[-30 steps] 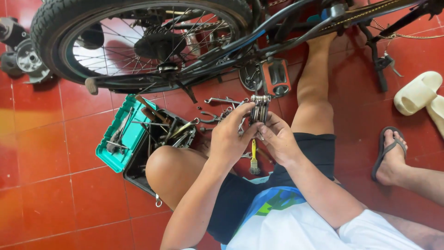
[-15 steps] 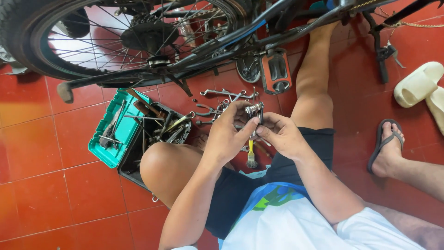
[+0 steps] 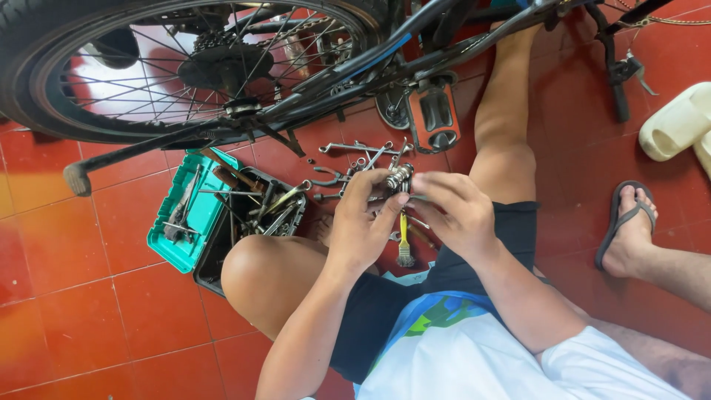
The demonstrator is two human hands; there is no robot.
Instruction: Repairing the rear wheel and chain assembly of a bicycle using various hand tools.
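I sit on a red tiled floor with a small metal bicycle part point(image 3: 398, 178) held up between both hands. My left hand point(image 3: 363, 222) grips it from the left with thumb and fingers. My right hand point(image 3: 453, 210) pinches its right end. Below the hands a yellow-handled brush point(image 3: 404, 241) lies on the floor. Several wrenches point(image 3: 355, 157) are spread on the tiles just beyond the part.
A bicycle wheel point(image 3: 185, 63) and frame with an orange pedal point(image 3: 434, 118) stand over my legs. A teal and black toolbox point(image 3: 215, 215) full of tools lies open at left. Another person's sandalled foot point(image 3: 629, 230) rests at right, near cream slippers point(image 3: 678, 126).
The view has shifted slightly, so the bicycle and toolbox sit higher and further right. Both hands stay on the metal part, with the fingers turning slightly around it.
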